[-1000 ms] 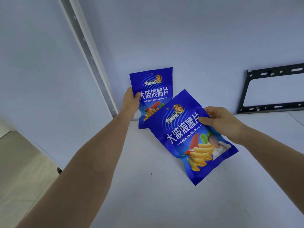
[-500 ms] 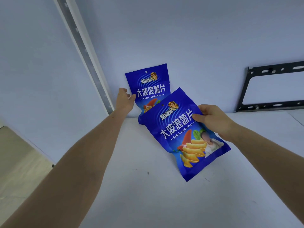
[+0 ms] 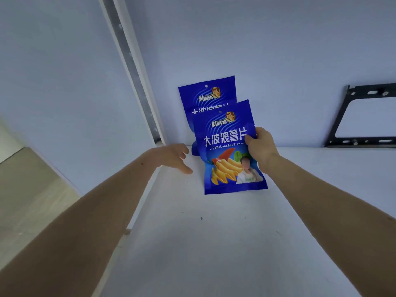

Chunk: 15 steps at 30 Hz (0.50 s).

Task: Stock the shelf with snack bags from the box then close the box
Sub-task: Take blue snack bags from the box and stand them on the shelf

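Two blue snack bags with white lettering are on the white shelf (image 3: pixel 235 243). The rear bag (image 3: pixel 204 94) stands upright against the back wall near the left corner. The front bag (image 3: pixel 225 146) is upright just in front of it, covering its lower half, and my right hand (image 3: pixel 260 146) grips its right edge. My left hand (image 3: pixel 171 156) hovers to the left of both bags, fingers spread, touching neither. The box is out of view.
A white upright with a metal slotted rail (image 3: pixel 132 67) bounds the shelf on the left. A black metal bracket (image 3: pixel 364 116) is fixed to the back wall at the right. Beige floor (image 3: pixel 27 189) shows at the lower left.
My left hand let go of the rear bag, which now stands against the wall, and drew back. My right hand turned the front bag upright and moved it in front of the rear bag.
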Each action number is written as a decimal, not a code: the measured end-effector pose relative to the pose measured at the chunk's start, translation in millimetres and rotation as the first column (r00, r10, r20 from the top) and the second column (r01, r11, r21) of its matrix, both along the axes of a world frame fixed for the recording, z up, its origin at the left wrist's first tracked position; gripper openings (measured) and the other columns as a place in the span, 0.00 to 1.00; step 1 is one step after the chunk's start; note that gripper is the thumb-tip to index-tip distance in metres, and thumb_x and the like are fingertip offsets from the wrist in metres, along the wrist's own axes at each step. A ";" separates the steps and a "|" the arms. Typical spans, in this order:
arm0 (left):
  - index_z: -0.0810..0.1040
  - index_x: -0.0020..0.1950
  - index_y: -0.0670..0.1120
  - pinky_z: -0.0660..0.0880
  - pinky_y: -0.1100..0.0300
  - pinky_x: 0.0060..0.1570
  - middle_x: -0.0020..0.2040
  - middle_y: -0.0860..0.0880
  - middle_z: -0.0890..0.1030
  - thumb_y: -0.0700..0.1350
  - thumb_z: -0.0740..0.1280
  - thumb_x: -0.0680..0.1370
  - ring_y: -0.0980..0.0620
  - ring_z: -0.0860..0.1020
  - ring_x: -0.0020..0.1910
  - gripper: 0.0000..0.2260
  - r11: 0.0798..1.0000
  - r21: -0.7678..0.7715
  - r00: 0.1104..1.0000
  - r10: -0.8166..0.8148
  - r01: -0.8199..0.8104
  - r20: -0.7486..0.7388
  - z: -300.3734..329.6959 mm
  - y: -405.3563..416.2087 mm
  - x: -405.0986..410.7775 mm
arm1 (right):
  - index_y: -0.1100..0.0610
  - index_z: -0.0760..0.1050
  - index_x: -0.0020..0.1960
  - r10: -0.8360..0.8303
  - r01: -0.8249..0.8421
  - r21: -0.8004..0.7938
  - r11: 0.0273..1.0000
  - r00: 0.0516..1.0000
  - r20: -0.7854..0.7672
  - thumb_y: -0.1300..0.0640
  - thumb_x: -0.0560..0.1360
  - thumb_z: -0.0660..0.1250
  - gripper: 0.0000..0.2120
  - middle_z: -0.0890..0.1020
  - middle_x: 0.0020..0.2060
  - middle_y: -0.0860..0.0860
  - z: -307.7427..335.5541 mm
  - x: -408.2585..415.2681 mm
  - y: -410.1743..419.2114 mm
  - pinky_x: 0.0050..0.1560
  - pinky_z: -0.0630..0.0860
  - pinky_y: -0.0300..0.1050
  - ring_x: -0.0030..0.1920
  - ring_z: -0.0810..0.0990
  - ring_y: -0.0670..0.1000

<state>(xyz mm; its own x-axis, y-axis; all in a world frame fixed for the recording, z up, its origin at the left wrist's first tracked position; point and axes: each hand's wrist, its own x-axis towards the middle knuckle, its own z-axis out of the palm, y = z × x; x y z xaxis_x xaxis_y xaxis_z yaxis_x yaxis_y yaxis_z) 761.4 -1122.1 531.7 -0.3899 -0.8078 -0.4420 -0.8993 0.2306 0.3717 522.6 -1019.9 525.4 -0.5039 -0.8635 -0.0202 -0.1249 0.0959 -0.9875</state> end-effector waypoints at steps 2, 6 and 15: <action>0.64 0.73 0.51 0.70 0.55 0.65 0.67 0.53 0.71 0.58 0.78 0.66 0.52 0.70 0.66 0.40 0.999 0.045 0.999 -0.026 0.025 0.030 0.3 5.1 -2.8 | 0.59 0.69 0.62 -0.014 0.014 -0.008 1.000 1.000 0.009 0.54 0.79 0.64 0.14 0.79 0.58 0.53 -4.1 7.9 -10.5 0.42 0.76 0.40 0.51 0.78 0.49; 0.67 0.68 0.50 0.77 0.59 0.56 0.62 0.56 0.74 0.57 0.77 0.67 0.56 0.75 0.62 0.34 0.996 0.068 0.982 -0.049 0.062 -0.183 -10.3 17.7 -14.5 | 0.59 0.69 0.61 -0.030 0.030 -0.018 0.999 0.999 0.024 0.56 0.80 0.62 0.12 0.79 0.58 0.55 -8.8 20.7 -26.5 0.42 0.77 0.40 0.51 0.79 0.49; 0.71 0.67 0.45 0.79 0.51 0.55 0.61 0.48 0.78 0.52 0.77 0.68 0.50 0.78 0.58 0.31 0.997 -0.082 0.897 -0.040 0.004 -0.440 -42.7 18.5 -23.1 | 0.59 0.66 0.65 0.001 -0.001 0.042 0.999 1.000 -0.005 0.55 0.79 0.65 0.18 0.77 0.61 0.55 -15.3 25.4 -39.9 0.45 0.77 0.43 0.52 0.77 0.49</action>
<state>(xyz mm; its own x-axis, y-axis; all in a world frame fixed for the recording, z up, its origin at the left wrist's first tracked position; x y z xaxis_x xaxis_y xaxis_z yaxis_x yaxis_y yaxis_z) 738.3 -1103.7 489.0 -0.5485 -0.8212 -0.1576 -0.6414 0.2923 0.7093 548.0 -1059.8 510.0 -0.5030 -0.8626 -0.0542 -0.1297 0.1374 -0.9820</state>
